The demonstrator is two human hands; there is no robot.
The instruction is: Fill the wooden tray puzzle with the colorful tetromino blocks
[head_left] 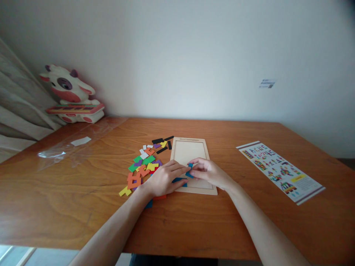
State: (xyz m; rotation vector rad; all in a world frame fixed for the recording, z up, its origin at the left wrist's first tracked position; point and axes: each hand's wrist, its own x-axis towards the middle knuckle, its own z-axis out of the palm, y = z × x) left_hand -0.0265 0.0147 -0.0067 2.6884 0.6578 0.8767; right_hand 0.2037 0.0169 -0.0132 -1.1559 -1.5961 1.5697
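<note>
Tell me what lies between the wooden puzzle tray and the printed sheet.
Bare table only, in the head view: nothing rests between the puzzle tray and the printed sheet. The right hand pinches a blue piece over the tray.

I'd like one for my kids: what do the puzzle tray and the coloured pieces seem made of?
The puzzle tray looks like pale, unvarnished wood: matte and light, with a raised rim. The coloured pieces look like thin painted wood, possibly foam: flat, matte, in solid colours.

You are in a home room: wooden table [69,192], cow toy [70,94] (plain wall [194,55] behind), curtain [16,99] on your left.
</note>
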